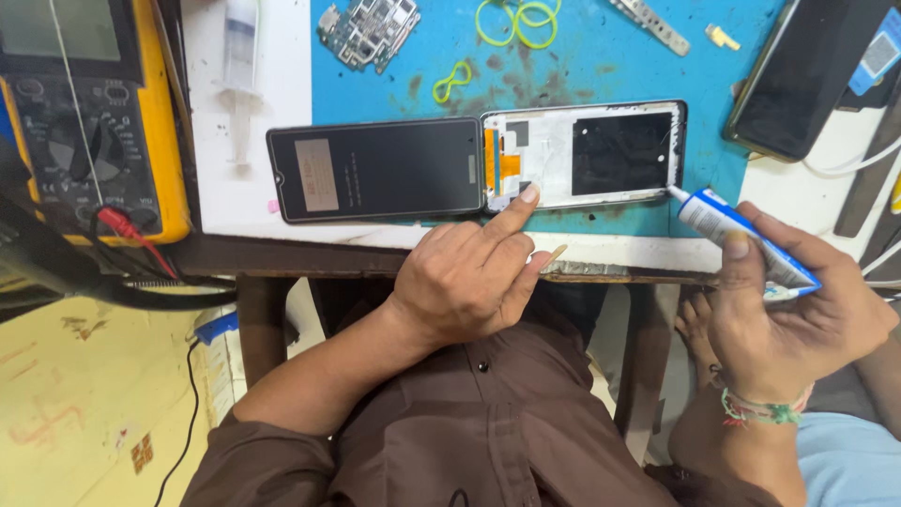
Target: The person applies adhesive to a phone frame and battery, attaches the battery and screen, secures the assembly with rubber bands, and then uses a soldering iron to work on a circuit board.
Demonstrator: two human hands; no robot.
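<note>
At frame centre our left hand (465, 277) presses its forefinger on the lower left corner of the white phone frame (584, 155) — holding nothing we can see. At right, our right hand (798, 314) pinches a blue-and-white glue tube (741, 237), nozzle touching the frame's lower right corner — beside a detached black screen (375, 169).

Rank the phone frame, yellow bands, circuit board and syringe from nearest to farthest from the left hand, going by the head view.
From the left hand:
1. Phone frame, touched by its forefinger, just above.
2. Yellow bands, higher on the blue mat.
3. Circuit board, at the top edge.
4. Syringe, far left on the white surface.
</note>
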